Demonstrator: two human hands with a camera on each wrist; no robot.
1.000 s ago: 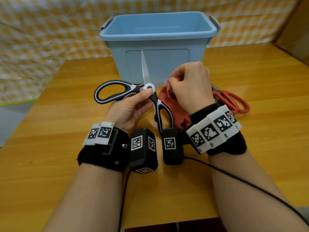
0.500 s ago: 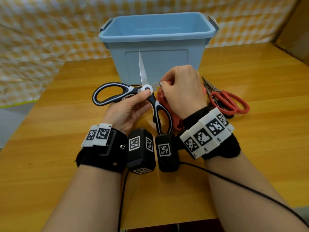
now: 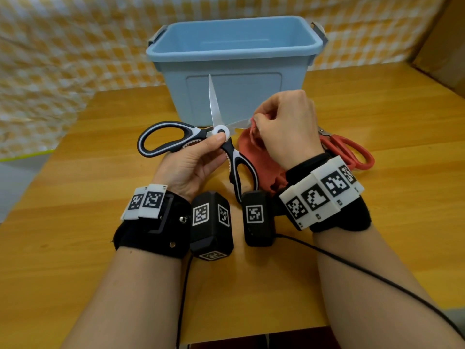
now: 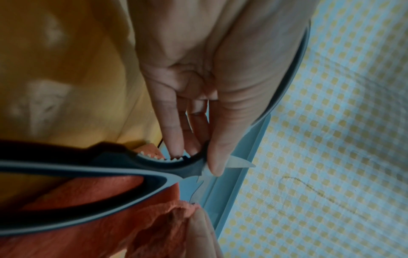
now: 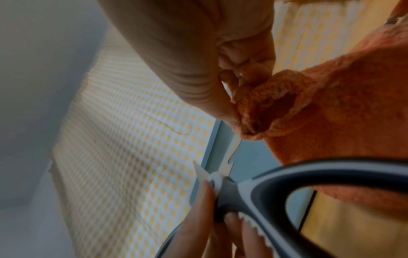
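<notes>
My left hand [image 3: 193, 162] grips black-and-white kitchen scissors [image 3: 176, 139] near their white pivot, thumb on top, with the blades spread wide. One blade points up in front of the bin, the other runs right into an orange-red cloth [image 3: 254, 157]. My right hand [image 3: 284, 127] pinches that cloth around the right-pointing blade, fingers curled. In the left wrist view the thumb and fingers [image 4: 176, 132] clamp the scissors [image 4: 154, 167] at the toothed inner handle, the cloth [image 4: 110, 227] below. In the right wrist view the fingertips [image 5: 227, 111] squeeze the cloth [image 5: 331, 104] over the blade [image 5: 232, 153].
A light blue plastic bin [image 3: 234, 61], open and with nothing visible inside, stands right behind the hands on the wooden table [image 3: 377, 117]. Red-handled scissors [image 3: 349, 149] lie to the right of my right hand. A yellow checked cloth [image 3: 63, 59] hangs behind.
My right hand with the cloth slid left along the blade toward the pivot half a second ago, then back right toward the tip. The left hand keeps the scissors steady.
</notes>
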